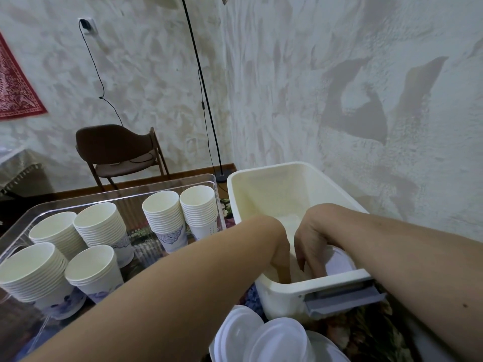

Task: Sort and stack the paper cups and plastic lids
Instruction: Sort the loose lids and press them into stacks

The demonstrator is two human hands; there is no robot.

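Fingers of the left hand [281,253] and right hand [311,246] are curling downward inside the cream bin [277,291], over translucent lids [337,262]; any pinch is hidden. More loose lids [266,338] are lying just before the bin, cup stacks [96,231] left of it.

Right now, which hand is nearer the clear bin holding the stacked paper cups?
The left hand. It reaches into the white bin on the side next to the clear bin; the right hand is in the same white bin, farther from it.
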